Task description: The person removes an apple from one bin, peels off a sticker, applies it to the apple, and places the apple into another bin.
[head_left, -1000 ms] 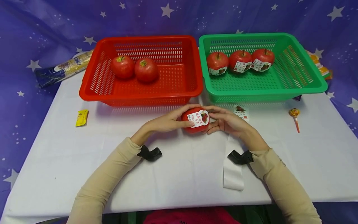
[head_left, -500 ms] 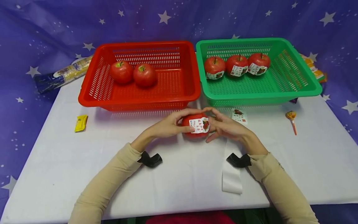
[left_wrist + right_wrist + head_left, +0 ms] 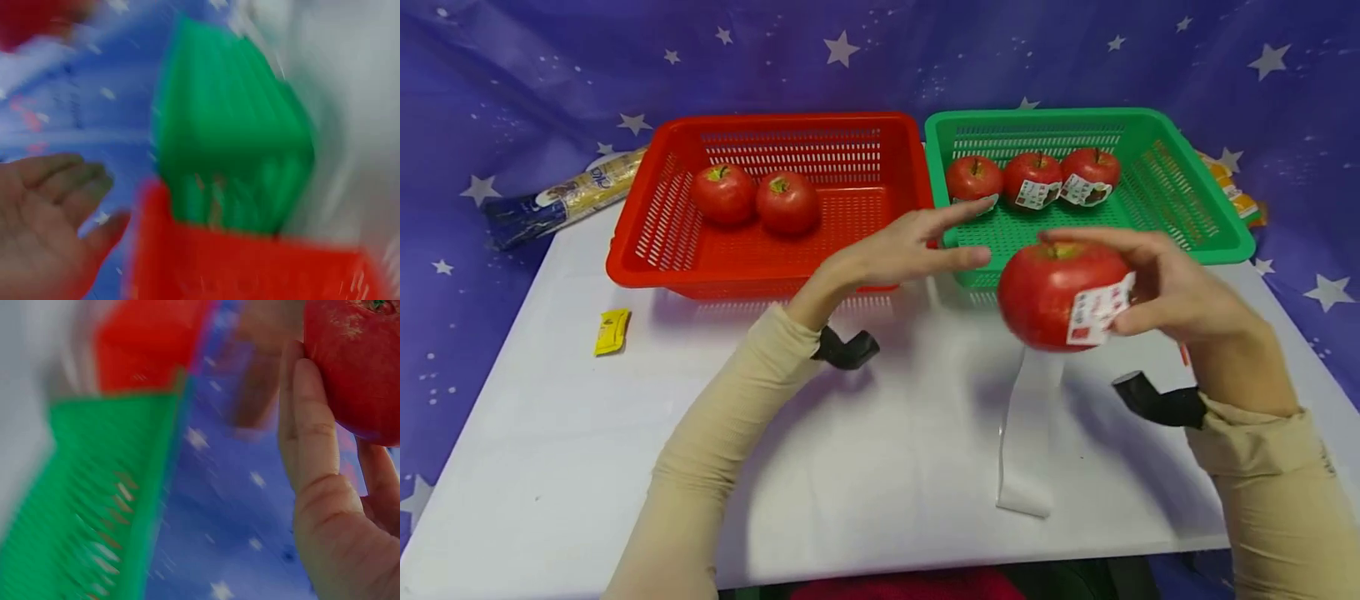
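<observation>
My right hand (image 3: 1180,287) grips a red apple (image 3: 1037,292) from its right side, raised above the table. On the apple's side is a white printed label (image 3: 1093,315), with the thumb by its edge. In the right wrist view the fingers curve round the apple (image 3: 359,369). Apart from it, my left hand (image 3: 910,246) hovers in front of the red basket (image 3: 767,273) with fingers extended and nothing held. The left wrist view is blurred but shows the spread palm (image 3: 44,231). A white label strip (image 3: 1026,467) lies on the table below the apple.
Two unlabelled apples (image 3: 787,202) sit in the red basket. The green basket (image 3: 1187,187) beside it holds three labelled apples (image 3: 1033,179). A yellow packet (image 3: 612,332) lies left, a long pasta bag (image 3: 568,200) behind it. An orange packet (image 3: 1243,196) shows behind the green basket.
Both hands held the apple low at the table's middle. My left hand has let go and moved up; my right hand has lifted the apple and carried it right.
</observation>
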`<state>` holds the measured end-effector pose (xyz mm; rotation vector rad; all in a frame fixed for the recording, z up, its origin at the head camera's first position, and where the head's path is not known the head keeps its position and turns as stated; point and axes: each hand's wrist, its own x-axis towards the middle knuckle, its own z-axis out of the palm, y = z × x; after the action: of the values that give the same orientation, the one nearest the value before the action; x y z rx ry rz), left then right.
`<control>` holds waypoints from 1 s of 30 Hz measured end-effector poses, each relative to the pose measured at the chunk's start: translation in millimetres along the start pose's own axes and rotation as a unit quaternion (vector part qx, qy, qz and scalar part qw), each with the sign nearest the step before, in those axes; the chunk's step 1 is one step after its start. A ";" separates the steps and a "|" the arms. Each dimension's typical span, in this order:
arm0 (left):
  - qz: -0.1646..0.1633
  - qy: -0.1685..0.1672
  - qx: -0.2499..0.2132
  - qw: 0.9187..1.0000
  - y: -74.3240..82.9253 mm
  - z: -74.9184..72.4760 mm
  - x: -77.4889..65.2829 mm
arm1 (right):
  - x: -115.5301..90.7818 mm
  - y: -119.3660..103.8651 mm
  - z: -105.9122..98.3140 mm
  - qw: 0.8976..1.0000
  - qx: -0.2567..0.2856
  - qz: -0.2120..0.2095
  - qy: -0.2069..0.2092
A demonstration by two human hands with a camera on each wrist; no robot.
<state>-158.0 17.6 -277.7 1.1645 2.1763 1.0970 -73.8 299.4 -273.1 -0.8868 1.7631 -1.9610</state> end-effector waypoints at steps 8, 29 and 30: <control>-0.171 -0.059 0.233 0.955 -9.5 2.9 43.6 | 42.8 -23.7 -53.9 0.981 -0.034 0.007 0.191; -0.204 0.008 0.222 0.953 -5.6 3.3 51.3 | 92.6 60.1 -65.1 0.799 -0.555 0.226 0.050; -0.205 0.008 0.221 0.953 -5.8 3.3 51.6 | 92.5 60.3 -65.8 0.795 -0.565 0.217 0.038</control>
<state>-187.0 60.2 -284.8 0.8020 2.6007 0.4565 -194.1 280.2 -314.1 -0.5605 2.8590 -0.5132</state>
